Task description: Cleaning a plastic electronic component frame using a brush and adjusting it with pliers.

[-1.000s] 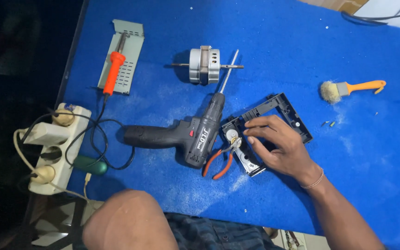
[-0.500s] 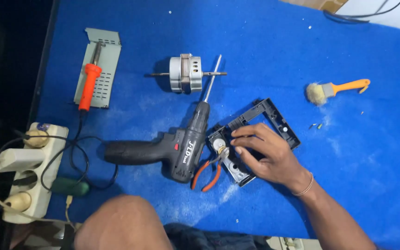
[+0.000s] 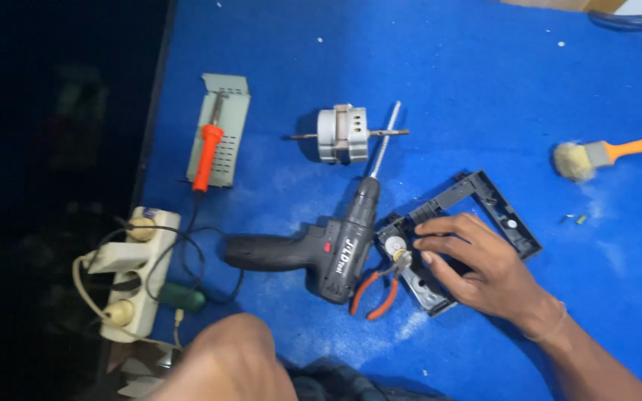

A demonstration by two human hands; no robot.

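Fingers of the right hand (image 3: 484,271) lay spread and bent over a black plastic frame (image 3: 495,204), the tips pressing down on its near-left corner, pinching nothing that could be made out. That frame rested flat on the blue table (image 3: 447,74), its long axis running diagonally from near-left to far-right, so most of it stretched away beyond the knuckles. Just left of the frame's pressed corner sat orange-handled pliers (image 3: 380,289), jaws pointing toward the fingertips and seeming to touch a small round part there; whether the part belonged to the frame was hard to tell. Left of the frame again lay a black cordless drill (image 3: 321,252), its long bit pointing away toward a grey motor (image 3: 342,134). Far right of the frame were a brush (image 3: 603,154) and a few tiny screws (image 3: 572,219). Well to the frame's left stood a soldering iron (image 3: 208,152) on its stand and a power strip (image 3: 131,271). The left hand was out of sight; only a knee showed at the lower edge, and the palm hid the frame's middle
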